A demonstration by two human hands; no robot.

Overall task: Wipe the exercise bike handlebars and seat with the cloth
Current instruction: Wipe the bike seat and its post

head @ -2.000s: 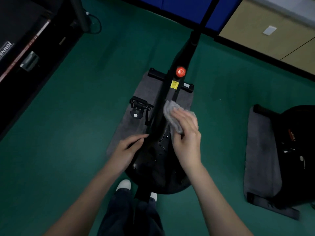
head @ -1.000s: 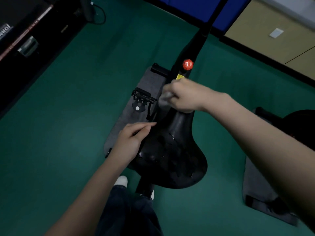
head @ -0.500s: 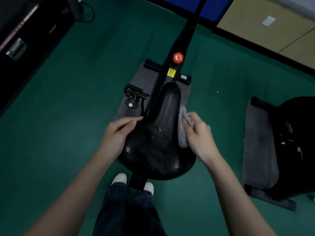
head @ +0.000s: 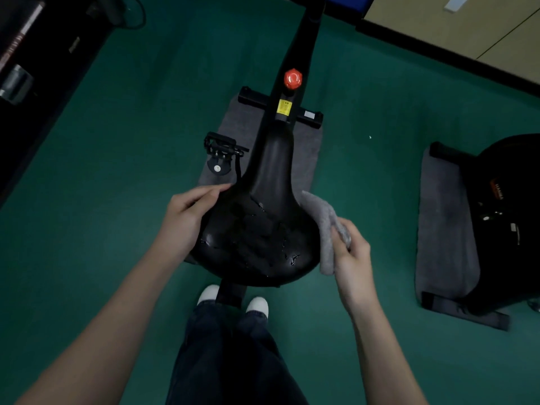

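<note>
Seat (head: 257,226): black, wet-speckled.
Left hand (head: 187,217): my flat fingers rest on its left edge.
Right hand (head: 352,258): I grip the grey cloth (head: 324,226) against its right edge.

Counting one seat (head: 263,229), one cloth (head: 323,220), one red knob (head: 292,78), one pedal (head: 220,149) — and pairing up two hands (head: 187,217) (head: 353,258), two grey mats (head: 309,153) (head: 441,229), two white shoes (head: 209,292) (head: 257,305)

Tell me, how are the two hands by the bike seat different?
The left hand lies with straight fingers on the left edge of the seat; the right hand has curled fingers at its right edge. The left hand holds nothing; the right hand grips the grey cloth. Both are bare.
</note>
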